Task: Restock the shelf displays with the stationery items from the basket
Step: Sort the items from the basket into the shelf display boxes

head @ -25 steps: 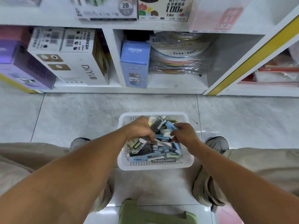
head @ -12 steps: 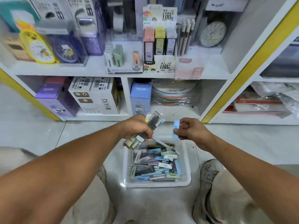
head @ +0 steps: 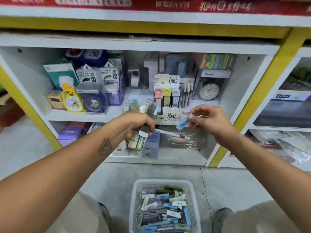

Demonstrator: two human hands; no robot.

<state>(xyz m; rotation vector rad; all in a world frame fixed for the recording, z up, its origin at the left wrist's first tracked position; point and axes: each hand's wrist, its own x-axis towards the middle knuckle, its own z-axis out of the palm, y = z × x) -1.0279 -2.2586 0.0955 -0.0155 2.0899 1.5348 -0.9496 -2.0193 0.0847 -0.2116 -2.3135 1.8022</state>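
Mid-restock here: left hand [head: 134, 125] grips a bunch of lead cases [head: 143, 128], right hand [head: 208, 120] pinches one blue case [head: 182, 123] up by the display box [head: 166, 100], basket [head: 165, 182] below, so next probably slot it into a matching column.

Basket [head: 134, 207] cut off at bottom edge, red banner [head: 151, 4] lettering blurred, left-hand bundle [head: 146, 121] labels unreadable

Bright, even lighting, soft shadows — motion blur toward 12 o'clock; wide-angle bowing at the frame edges.
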